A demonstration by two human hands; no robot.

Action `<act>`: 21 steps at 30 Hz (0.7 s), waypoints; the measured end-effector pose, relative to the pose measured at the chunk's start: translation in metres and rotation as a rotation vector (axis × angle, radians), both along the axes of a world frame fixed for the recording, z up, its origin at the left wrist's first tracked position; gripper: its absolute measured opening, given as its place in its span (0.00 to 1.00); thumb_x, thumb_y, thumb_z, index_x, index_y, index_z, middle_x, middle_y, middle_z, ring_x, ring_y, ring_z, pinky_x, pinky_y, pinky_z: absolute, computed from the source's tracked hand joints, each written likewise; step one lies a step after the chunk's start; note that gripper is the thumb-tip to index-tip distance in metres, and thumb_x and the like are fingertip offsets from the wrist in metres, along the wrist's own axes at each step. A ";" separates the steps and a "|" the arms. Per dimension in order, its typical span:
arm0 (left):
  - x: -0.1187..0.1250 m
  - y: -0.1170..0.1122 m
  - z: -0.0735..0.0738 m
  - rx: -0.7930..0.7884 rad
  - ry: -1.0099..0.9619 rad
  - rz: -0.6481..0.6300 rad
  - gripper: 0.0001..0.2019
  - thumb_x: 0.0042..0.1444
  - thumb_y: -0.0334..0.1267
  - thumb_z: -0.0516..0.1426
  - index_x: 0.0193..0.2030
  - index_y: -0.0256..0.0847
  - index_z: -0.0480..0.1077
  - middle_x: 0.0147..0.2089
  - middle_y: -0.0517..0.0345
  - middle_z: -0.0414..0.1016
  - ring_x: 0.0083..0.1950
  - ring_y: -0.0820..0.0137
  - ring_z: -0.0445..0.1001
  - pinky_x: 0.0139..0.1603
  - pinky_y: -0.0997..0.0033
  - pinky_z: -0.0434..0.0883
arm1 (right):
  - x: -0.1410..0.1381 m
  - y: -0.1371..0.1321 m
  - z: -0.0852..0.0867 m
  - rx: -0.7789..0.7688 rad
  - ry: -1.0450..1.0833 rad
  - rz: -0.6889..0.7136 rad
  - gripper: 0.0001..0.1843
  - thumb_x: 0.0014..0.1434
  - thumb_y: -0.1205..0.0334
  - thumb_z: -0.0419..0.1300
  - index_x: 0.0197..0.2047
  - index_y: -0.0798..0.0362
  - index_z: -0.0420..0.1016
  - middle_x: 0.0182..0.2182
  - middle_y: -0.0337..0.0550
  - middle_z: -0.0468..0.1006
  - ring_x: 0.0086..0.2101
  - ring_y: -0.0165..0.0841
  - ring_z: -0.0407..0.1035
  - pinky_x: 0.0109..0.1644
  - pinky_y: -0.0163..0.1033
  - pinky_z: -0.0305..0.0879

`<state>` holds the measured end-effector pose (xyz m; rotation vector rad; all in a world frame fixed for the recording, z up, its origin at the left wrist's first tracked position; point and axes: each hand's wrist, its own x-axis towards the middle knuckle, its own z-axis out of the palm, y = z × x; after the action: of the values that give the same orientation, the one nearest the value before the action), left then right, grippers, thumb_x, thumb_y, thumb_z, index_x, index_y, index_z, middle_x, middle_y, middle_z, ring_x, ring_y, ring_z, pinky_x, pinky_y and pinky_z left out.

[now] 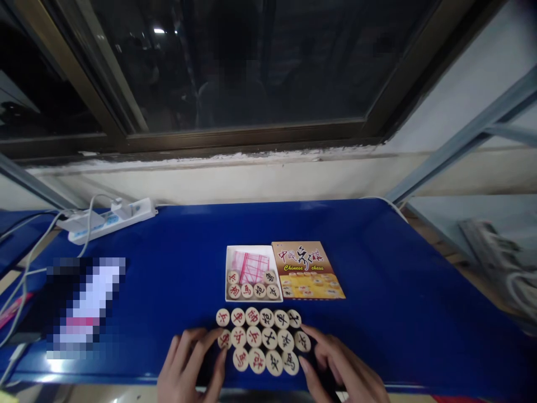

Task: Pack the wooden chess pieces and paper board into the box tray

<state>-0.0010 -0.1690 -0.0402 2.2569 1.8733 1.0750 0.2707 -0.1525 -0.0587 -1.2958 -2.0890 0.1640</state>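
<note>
Round wooden Chinese chess pieces (254,337) with red and black characters lie in three rows near the table's front edge. At the left end of the middle row, my left hand (188,361) has its index finger and thumb closed about a red-marked piece (224,339). My right hand (342,364) is at the right end, thumb and index finger spread apart. Its index fingertip is close to a black-marked piece (302,341); whether they touch I cannot tell. Behind the rows sits an open white box (229,274) holding several pieces and a folded red-lined sheet (251,266).
The box lid (310,274), printed "Chinese chess", lies against the box's right side. A white power strip (113,221) with plugs and cables is at the back left of the blue table (188,240). A blurred-out, phone-like object (86,308) lies at left. A window is behind.
</note>
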 end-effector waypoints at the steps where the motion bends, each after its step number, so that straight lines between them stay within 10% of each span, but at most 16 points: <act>1: 0.000 0.000 0.000 -0.002 0.003 0.005 0.10 0.67 0.36 0.54 0.50 0.46 0.74 0.42 0.54 0.77 0.43 0.65 0.75 0.47 0.65 0.68 | -0.001 0.001 0.001 -0.013 0.001 0.007 0.19 0.65 0.63 0.57 0.58 0.56 0.68 0.24 0.35 0.71 0.23 0.26 0.71 0.31 0.29 0.73; 15: -0.003 0.000 0.012 -0.099 -0.236 0.037 0.08 0.64 0.39 0.59 0.48 0.42 0.70 0.40 0.55 0.75 0.33 0.72 0.73 0.33 0.73 0.73 | 0.007 0.010 0.018 -0.123 0.156 0.047 0.08 0.64 0.61 0.60 0.46 0.49 0.71 0.25 0.33 0.72 0.22 0.25 0.69 0.27 0.28 0.70; 21: 0.005 0.050 0.049 -0.087 -0.302 -0.273 0.04 0.64 0.35 0.58 0.45 0.43 0.69 0.42 0.56 0.78 0.32 0.75 0.74 0.31 0.75 0.73 | -0.017 0.053 0.060 -0.037 0.179 0.179 0.08 0.65 0.62 0.59 0.49 0.48 0.71 0.42 0.42 0.78 0.32 0.27 0.74 0.34 0.31 0.75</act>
<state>0.0041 -0.1192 0.0087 2.0845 1.4224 1.1832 0.2536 -0.0997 0.0017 -1.0720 -2.0537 0.3848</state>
